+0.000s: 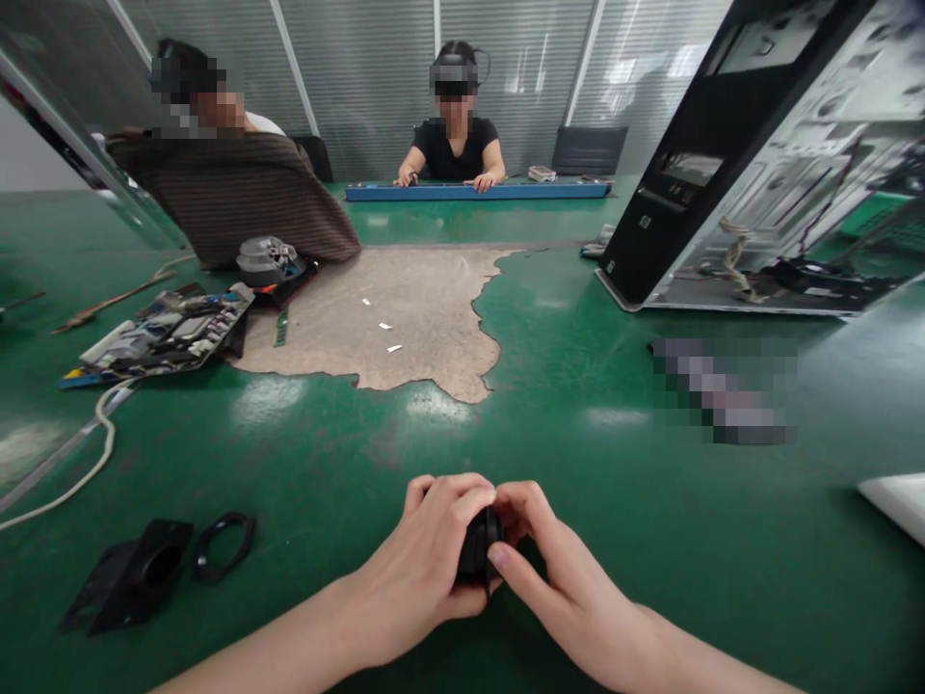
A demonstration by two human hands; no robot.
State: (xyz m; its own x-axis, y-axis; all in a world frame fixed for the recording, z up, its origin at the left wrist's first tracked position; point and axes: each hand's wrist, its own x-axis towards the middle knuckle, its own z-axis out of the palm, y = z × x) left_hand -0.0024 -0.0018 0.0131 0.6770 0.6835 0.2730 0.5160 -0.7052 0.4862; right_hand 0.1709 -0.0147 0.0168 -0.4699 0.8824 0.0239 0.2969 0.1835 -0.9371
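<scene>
Between my two hands, low in the middle of the head view, is a small black plastic part point(475, 551) with a thin flange-like edge on its right. My left hand point(434, 549) wraps over it from the left. From the other side, my right hand point(553, 554) grips the edge with thumb and fingertips. Much of the part is hidden by my fingers, so its exact kind cannot be made out. To the left on the green table point(347, 453) lie a black plate-like piece with a round opening point(137, 578) and a black ring point(225, 546).
A black computer tower point(650, 222) with its side off stands at the right. Circuit boards point(173, 328) and a pale cable point(108, 443) lie left. A blurred flat object point(723, 390) rests right. Two people sit across, one touching a long blue bar point(477, 192).
</scene>
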